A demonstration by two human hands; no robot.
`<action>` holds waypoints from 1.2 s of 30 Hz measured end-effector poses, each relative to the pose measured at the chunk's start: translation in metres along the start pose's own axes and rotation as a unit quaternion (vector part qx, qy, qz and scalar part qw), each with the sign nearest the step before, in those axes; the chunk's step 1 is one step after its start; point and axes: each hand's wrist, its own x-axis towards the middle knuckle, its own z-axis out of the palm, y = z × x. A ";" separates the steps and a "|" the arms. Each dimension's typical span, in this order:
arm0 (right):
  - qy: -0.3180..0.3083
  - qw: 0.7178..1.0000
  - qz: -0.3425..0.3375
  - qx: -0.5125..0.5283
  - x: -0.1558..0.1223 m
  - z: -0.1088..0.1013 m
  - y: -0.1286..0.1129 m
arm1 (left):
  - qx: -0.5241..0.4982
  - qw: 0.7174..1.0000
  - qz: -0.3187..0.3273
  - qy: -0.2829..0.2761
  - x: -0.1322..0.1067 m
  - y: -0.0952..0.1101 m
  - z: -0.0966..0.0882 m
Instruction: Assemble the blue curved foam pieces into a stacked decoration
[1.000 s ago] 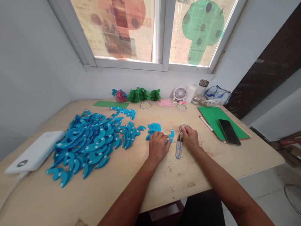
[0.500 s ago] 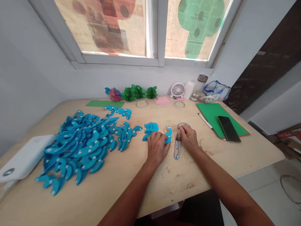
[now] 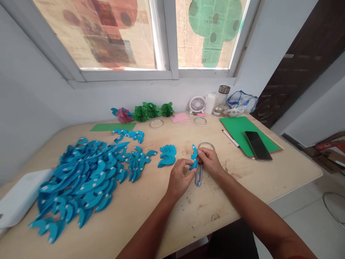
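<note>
A curved blue paper piece (image 3: 193, 154) with small white patches is held upright between my two hands. My left hand (image 3: 180, 178) pinches its lower end between thumb and fingers. The closed fingertips of my right hand (image 3: 210, 160) meet its right edge; anything small between them is hidden. Beneath the hands lie blue-handled thread snips (image 3: 198, 177), their blades mostly covered. A thin white ring (image 3: 207, 144), like a narrow tape roll, lies just behind my right hand. To the left sit a small stack of blue paper pieces (image 3: 167, 155) and a large heap of them (image 3: 86, 172).
A white box-like device (image 3: 25, 196) is at the left edge. Along the back stand green paper pompoms (image 3: 152, 110), a small fan (image 3: 197, 104) and a glass bottle (image 3: 221, 99). A phone (image 3: 258, 144) rests on green sheets (image 3: 234, 126) beside a white pen (image 3: 230, 138).
My right hand has moved left from the white ring to the blue paper piece. My left hand has drawn back from the small stack, now fully in view. The camera has turned slightly right.
</note>
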 end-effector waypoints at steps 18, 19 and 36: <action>-0.069 0.996 0.029 0.044 0.000 -0.006 -0.006 | -0.113 0.990 -0.078 -0.018 0.000 -0.004 0.003; -0.085 0.995 0.028 0.042 -0.001 -0.006 -0.006 | -0.118 0.990 -0.080 -0.019 0.000 -0.004 0.004; -0.132 0.989 0.015 0.061 -0.003 -0.004 -0.014 | -0.304 0.939 -0.161 -0.008 0.003 -0.003 0.005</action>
